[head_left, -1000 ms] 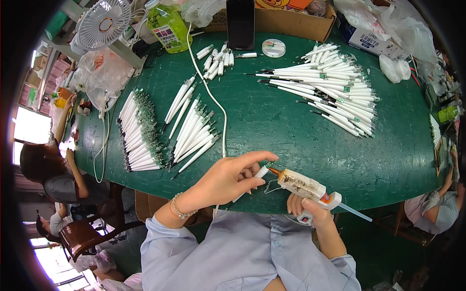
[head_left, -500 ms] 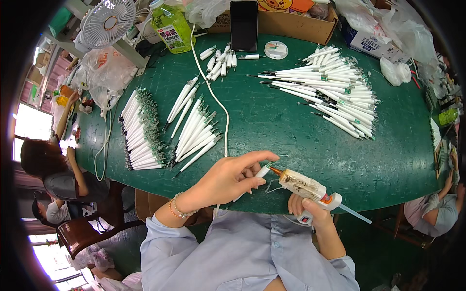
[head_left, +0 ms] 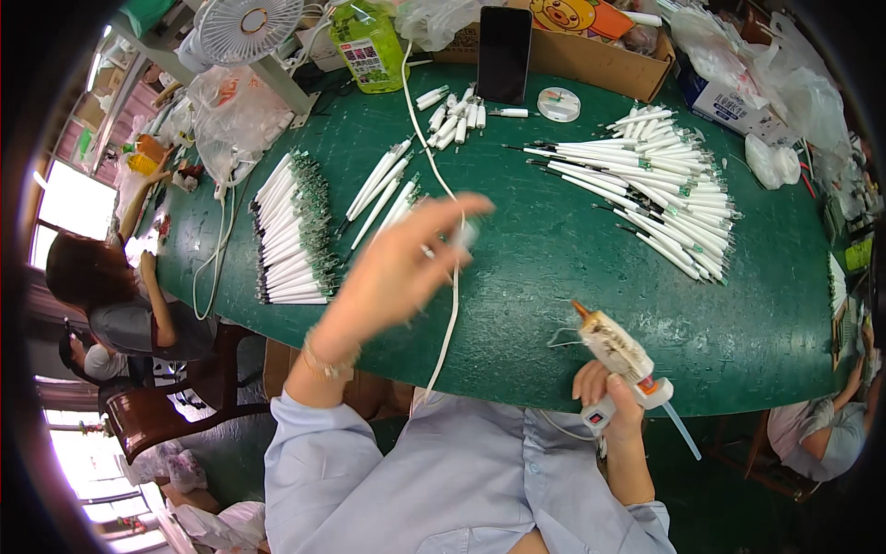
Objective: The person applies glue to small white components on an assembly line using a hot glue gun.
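Note:
My left hand [head_left: 392,258], smeared by motion, hovers over the table's middle, left of the glue gun. Between its fingers is a slim white tube [head_left: 467,235], blurred and mostly hidden. My right hand [head_left: 607,395] grips the handle of a hot glue gun [head_left: 616,347] near the front edge. The gun's brown nozzle points up and left, and a pale glue stick [head_left: 683,427] sticks out behind. Nearest the left hand lie loose white tubes [head_left: 377,180], partly behind it. Further left is a tight row of white tubes with green, wiry ends [head_left: 293,240].
A fanned pile of white tubes [head_left: 651,189] covers the right side of the green table [head_left: 517,323]. Short white pieces [head_left: 452,120], a phone [head_left: 504,55] and a round clear case [head_left: 558,104] lie at the back. A white cable [head_left: 449,332] crosses the table beneath the left hand. A fan [head_left: 247,28] stands far left.
My left hand has moved up and left, away from the nozzle, carrying the white tube. The glue gun has dropped slightly to the right and its nozzle tilts more upward. The whole view has shifted a little.

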